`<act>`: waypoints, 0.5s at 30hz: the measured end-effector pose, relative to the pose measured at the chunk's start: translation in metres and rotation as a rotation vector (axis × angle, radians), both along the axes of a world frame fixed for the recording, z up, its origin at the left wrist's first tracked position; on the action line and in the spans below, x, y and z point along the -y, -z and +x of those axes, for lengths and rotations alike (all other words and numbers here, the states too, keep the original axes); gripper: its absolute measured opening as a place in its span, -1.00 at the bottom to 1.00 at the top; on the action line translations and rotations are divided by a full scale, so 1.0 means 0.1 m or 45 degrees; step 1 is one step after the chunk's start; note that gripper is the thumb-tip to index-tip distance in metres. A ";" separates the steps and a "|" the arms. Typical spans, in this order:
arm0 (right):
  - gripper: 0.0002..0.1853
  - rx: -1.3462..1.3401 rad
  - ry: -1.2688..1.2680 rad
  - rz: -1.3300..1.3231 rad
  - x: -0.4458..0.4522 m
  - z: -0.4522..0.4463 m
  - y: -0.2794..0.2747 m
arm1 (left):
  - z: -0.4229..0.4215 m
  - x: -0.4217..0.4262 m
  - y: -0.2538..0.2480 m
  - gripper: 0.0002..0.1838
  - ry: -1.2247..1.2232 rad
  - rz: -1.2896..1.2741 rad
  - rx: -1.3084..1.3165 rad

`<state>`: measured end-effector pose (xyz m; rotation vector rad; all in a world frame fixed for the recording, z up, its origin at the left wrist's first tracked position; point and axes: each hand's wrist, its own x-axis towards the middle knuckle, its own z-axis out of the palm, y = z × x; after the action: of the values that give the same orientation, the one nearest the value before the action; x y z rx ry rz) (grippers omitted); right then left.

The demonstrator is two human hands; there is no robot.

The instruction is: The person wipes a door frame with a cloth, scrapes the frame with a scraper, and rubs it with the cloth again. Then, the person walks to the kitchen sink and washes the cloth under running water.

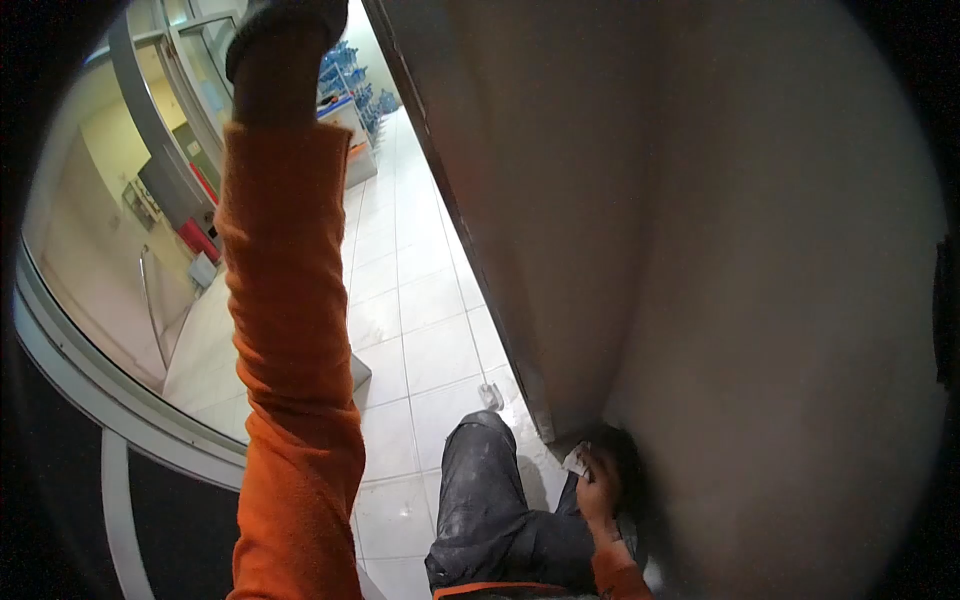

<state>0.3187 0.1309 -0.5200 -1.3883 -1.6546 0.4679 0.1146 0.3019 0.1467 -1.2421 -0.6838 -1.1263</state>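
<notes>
My left arm, in an orange sleeve (pixel 295 330), reaches up to the top edge of the head view. Dark material, possibly a glove, covers my left hand (pixel 288 30), whose fingers are out of frame. Low down, near the foot of the large dark brown panel (pixel 560 200), my right hand (pixel 598 490) is closed on a small whitish flat piece (pixel 577 461). That piece is too small to identify. My right hand is beside my leg in dusty grey trousers (pixel 480 480).
White floor tiles (pixel 400 310) run away between my left arm and the panel. A small clear or whitish item (pixel 490 397) lies on them by my knee. On the left are curved glass framing (pixel 115 500) and a doorway. Blue bottles (pixel 345 75) stand far back.
</notes>
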 end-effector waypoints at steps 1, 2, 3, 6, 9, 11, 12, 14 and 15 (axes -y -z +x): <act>-0.42 0.003 -0.003 -0.014 0.01 -0.01 0.03 | 0.00 0.01 0.12 -0.61 0.010 -0.027 0.011; -0.46 -0.027 -0.027 -0.017 0.02 -0.01 0.02 | -0.09 -0.08 0.34 -0.61 -0.120 0.124 -0.155; -0.50 -0.060 -0.045 -0.015 -0.01 -0.03 0.01 | -0.16 -0.14 0.53 -0.60 -0.244 0.280 -0.328; -0.52 -0.129 -0.048 0.043 -0.02 -0.07 0.10 | -0.01 0.23 1.37 -0.54 -0.698 -0.318 -0.117; -0.49 -0.117 -0.030 0.088 -0.01 -0.07 0.19 | -0.02 0.27 2.16 -0.45 -0.720 -0.605 -0.027; -0.47 -0.074 -0.036 0.076 0.01 -0.09 0.21 | -0.06 0.24 2.74 -0.45 -0.508 -0.587 -0.154; -0.47 -0.044 -0.045 0.055 0.03 -0.09 0.21 | -0.14 0.24 3.13 -0.43 -0.479 -0.674 -0.201; -0.50 -0.047 -0.049 0.007 0.07 -0.13 0.14 | -0.27 0.24 3.84 -0.41 -0.356 -0.733 -0.282; -0.52 -0.082 -0.048 -0.020 0.12 -0.16 0.05 | -0.31 0.25 4.05 -0.42 -0.267 -0.707 -0.316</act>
<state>0.3022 0.1191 -0.5246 -1.3418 -1.6305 0.5434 0.0839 0.2772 -0.2584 -1.6973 -0.9460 -0.6070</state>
